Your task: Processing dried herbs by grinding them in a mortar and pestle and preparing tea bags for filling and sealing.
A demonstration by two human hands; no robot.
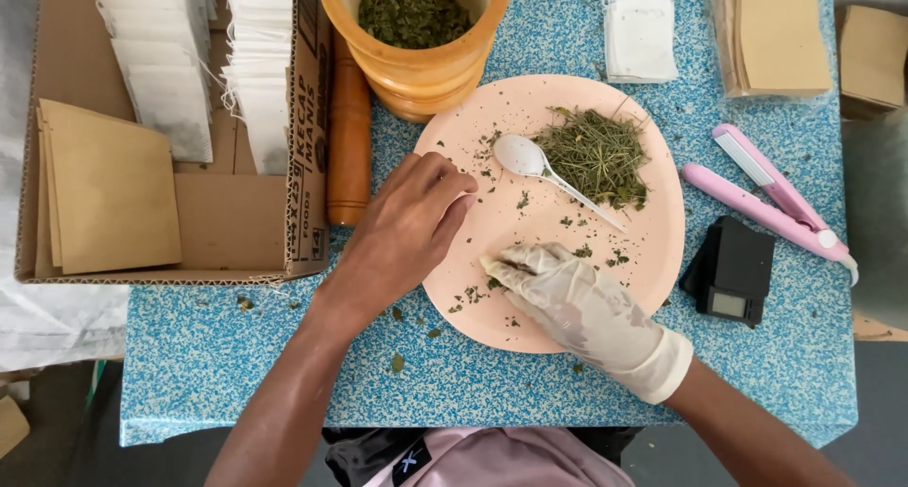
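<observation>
Herb crumbs (470, 295) on the pink plate (653, 251) lie beneath the flat-open gloved right hand (567, 303), just beside the curled, empty left hand (407, 227).

The left hand (407, 227) was bare, its forearm rising from seven o'clock toward one o'clock. It lay knuckles up, wrist straight, fingers (454, 189) curled loosely inward and bunched at the tips. The right hand (567, 298) wore a pale glove, forearm entering from five o'clock; palm down, its fingers (506, 265) lay flat and together, pointing toward ten o'clock.
</observation>
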